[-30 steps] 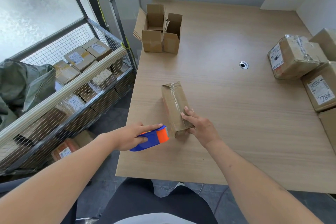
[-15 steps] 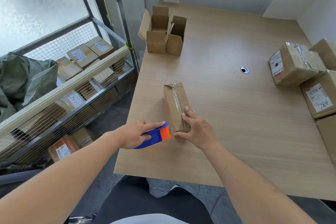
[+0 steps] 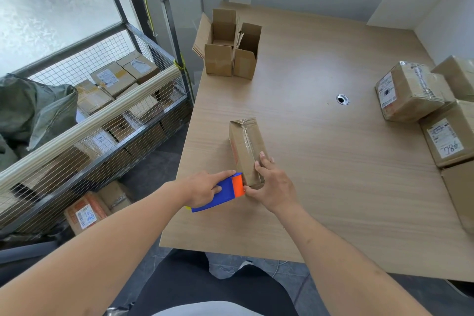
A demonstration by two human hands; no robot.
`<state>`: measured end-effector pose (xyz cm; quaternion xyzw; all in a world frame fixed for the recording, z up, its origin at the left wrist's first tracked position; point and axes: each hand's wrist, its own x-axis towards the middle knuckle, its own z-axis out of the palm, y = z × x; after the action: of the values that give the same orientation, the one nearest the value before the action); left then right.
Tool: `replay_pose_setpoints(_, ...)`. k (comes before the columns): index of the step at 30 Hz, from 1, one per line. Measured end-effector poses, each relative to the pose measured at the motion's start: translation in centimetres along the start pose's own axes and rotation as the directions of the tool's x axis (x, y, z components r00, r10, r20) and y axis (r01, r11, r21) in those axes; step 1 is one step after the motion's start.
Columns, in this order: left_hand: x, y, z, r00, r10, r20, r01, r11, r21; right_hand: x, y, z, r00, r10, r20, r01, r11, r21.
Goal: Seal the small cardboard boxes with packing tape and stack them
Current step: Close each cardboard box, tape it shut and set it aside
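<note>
Head view looks down on a pale wooden table [image 3: 320, 187] by white walls, with a frosted window at far left. Left of it, a wire cage cart [image 3: 107, 120] holds labelled parcels. Two open-flapped boxes [image 3: 230, 51] stand at the table's far left edge. The left hand [image 3: 202, 188] grips a blue-and-orange tape dispenser [image 3: 223, 194] against the near end of the small cardboard box [image 3: 247, 149], brown and glossy with tape. The right hand [image 3: 273, 181] clasps that end. Labelled parcels [image 3: 415, 95] crowd the right edge.
</note>
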<state>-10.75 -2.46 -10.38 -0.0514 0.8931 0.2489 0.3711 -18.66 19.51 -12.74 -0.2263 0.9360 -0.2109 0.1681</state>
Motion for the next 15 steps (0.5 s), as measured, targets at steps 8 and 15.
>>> replay_pose_setpoints(8, -0.3, 0.3, 0.6, 0.995, -0.085, -0.059, 0.084, 0.996, -0.013, -0.2, -0.6, -0.1, 1.000, 0.027, 0.010, -0.027, 1.000, -0.014)
replay_pose_setpoints(15, -1.2, -0.6, 0.9, 0.992, -0.051, -0.116, 0.054, 0.998, 0.018, -0.7, -1.2, 0.9, 0.996, 0.088, -0.029, -0.090, 0.992, -0.084)
